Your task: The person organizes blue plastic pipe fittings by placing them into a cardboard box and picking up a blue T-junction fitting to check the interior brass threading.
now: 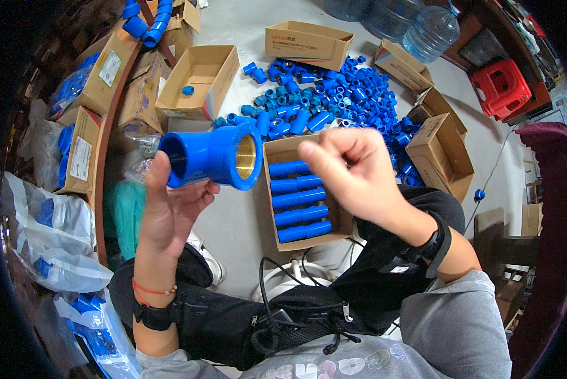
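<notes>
My left hand [170, 208] holds up a large blue plastic pipe fitting [196, 154] by its left end. A brass threaded insert [246, 156] faces right in the fitting's near end. To the right, my right hand [354, 170] is raised in a loose fist, thumb pointing left, with nothing visible in it. Below it stands an open cardboard box [283, 247]. Several blue fittings [298, 200] lie side by side inside, partly hidden by my right hand.
A heap of blue fittings [359, 90] covers the floor ahead. Open cardboard boxes [207, 61], [442, 161] flank it, another box [307, 47] behind. Boxes of fittings [77, 156] and plastic bags [51, 227] line the left. At right are a red plastic stool [500, 90] and water bottles [430, 35].
</notes>
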{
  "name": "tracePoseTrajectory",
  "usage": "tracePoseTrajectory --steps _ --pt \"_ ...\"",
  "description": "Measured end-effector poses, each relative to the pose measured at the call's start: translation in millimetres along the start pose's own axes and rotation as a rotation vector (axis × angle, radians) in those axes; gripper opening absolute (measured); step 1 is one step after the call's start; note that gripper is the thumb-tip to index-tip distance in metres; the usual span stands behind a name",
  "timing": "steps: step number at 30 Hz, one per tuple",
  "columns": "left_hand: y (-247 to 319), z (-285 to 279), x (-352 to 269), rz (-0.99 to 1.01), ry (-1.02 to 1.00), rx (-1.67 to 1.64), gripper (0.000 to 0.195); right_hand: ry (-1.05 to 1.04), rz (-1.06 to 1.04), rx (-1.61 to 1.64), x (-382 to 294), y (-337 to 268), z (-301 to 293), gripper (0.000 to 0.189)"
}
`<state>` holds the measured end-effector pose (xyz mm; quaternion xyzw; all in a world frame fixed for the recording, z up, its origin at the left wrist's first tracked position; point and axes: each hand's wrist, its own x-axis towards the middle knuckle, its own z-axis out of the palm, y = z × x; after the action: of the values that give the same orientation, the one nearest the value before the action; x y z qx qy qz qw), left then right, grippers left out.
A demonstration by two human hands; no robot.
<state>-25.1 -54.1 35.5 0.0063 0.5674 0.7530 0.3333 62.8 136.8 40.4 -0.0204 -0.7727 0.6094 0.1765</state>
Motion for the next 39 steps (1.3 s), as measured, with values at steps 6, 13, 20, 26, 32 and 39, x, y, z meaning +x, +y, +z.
tracePoseTrajectory --steps 6,13,20,26,32,39 --pt "-8.8 -0.2 0.5 0.014 -0.177 0.038 0.065 -0.102 -0.021 0.022 -5.6 -7.6 10.3 0.038" --pt "-11.1 4.5 -2.8 0.009 -0.170 0.098 0.067 -0.105 0.010 0.010 -5.6 -4.9 10.5 0.038" --pt "-11.6 -0.5 -1.6 0.025 -0.243 0.183 0.079 -0.111 0.048 0.022 -6.0 -3.5 11.3 0.038" --pt "-8.9 6.1 -3.3 0.074 -0.288 0.153 0.079 -0.096 0.069 0.021 -7.2 -3.7 13.2 0.038" --pt "-9.0 5.8 -2.3 0.074 -0.288 0.195 0.077 -0.045 0.077 0.014 -7.0 -2.0 13.3 0.036" --pt "-6.3 6.2 -2.3 0.027 -0.307 0.191 0.075 -0.012 0.122 0.041 -6.8 -1.8 14.7 0.036"
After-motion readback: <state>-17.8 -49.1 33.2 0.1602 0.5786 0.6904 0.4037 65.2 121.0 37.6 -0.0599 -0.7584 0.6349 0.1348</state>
